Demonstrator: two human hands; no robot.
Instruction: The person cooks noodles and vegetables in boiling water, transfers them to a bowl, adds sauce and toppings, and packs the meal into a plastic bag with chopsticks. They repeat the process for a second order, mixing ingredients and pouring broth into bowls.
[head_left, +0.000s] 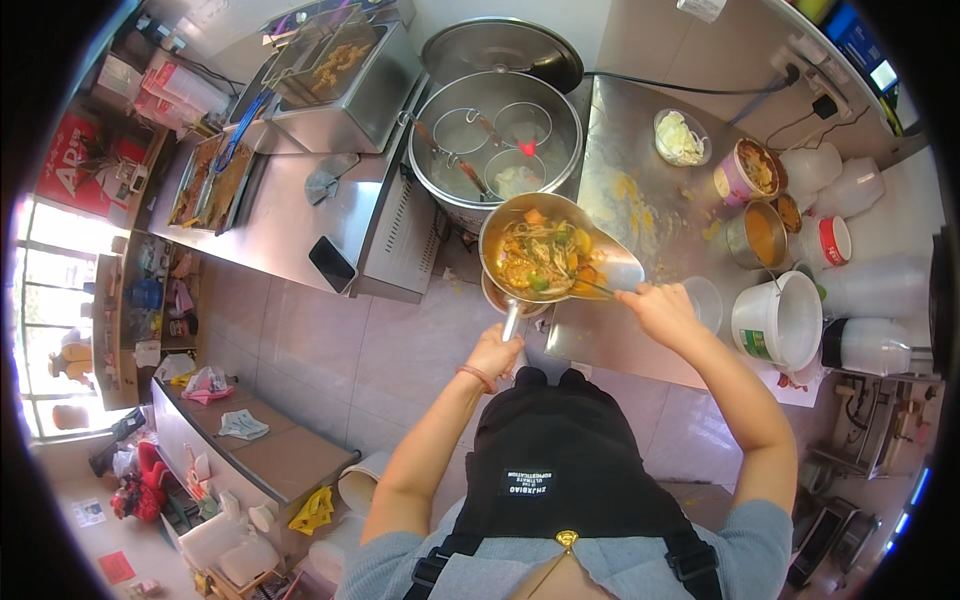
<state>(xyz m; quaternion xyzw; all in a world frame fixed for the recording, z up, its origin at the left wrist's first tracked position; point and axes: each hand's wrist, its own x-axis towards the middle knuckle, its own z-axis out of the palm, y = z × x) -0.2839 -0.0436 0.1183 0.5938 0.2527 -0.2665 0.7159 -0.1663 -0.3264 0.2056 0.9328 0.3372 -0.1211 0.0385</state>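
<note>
My left hand (496, 352) grips the handle of a metal mixing scoop (626, 271) with a broad pouring lip. Inside it lies a saucy mix of sliced vegetables and thin strands (544, 251), with green, orange and yellow pieces. From the right, my right hand (664, 311) holds a thin utensil (596, 287), likely chopsticks or tongs, whose tip is down in the food. The scoop hangs over the gap between the pot and the steel table. Under it shows the edge of another round container (491, 294), mostly hidden.
A large steel pot (574, 169) with strainer baskets (514, 171) stands ahead, beside a deep fryer (337, 112). On the steel table (626, 322) are a white bucket (796, 322), a metal sauce pot (750, 232) and a bowl (681, 139). A phone (332, 264) lies at the left counter's edge.
</note>
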